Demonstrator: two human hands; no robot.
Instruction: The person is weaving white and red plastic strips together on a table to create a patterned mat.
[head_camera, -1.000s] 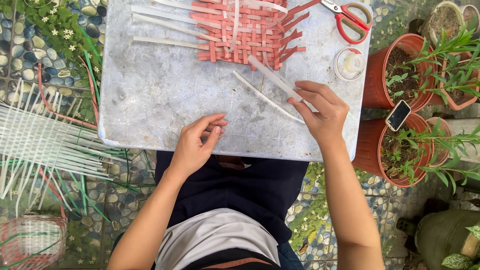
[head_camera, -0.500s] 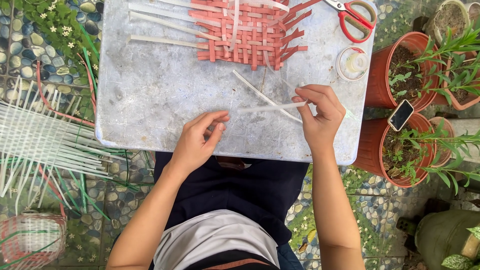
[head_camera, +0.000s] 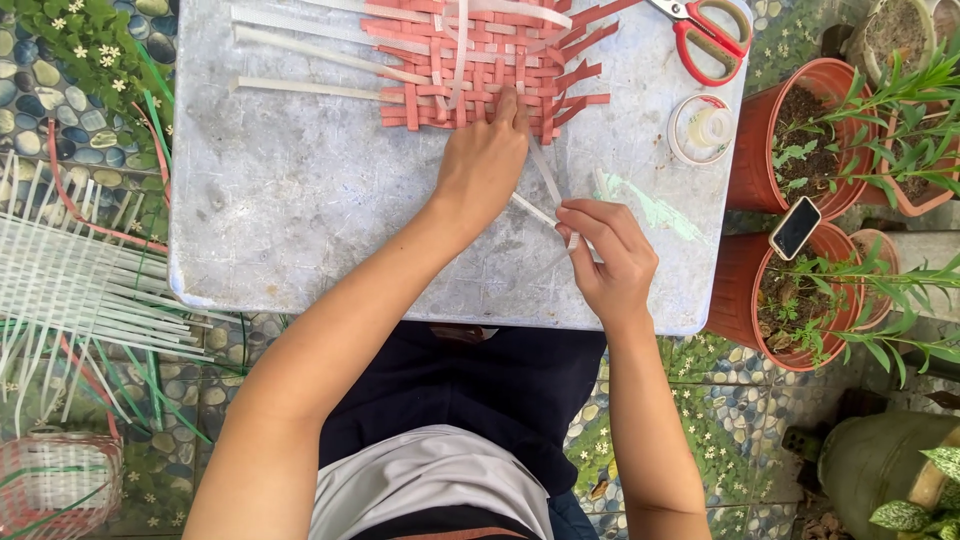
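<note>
While left fingers (head_camera: 510, 108) press the woven mat (head_camera: 480, 60), right fingers (head_camera: 585, 225) pinch a white strip (head_camera: 545, 172).

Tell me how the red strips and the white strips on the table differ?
The red strips are short, many and interlaced into a woven mat; the white strips are long, fewer and run out past the mat's left edge. The left hand presses on the red strips, while the right hand pinches one loose white strip. Both kinds are flat, narrow bands lying on the grey table.
</note>
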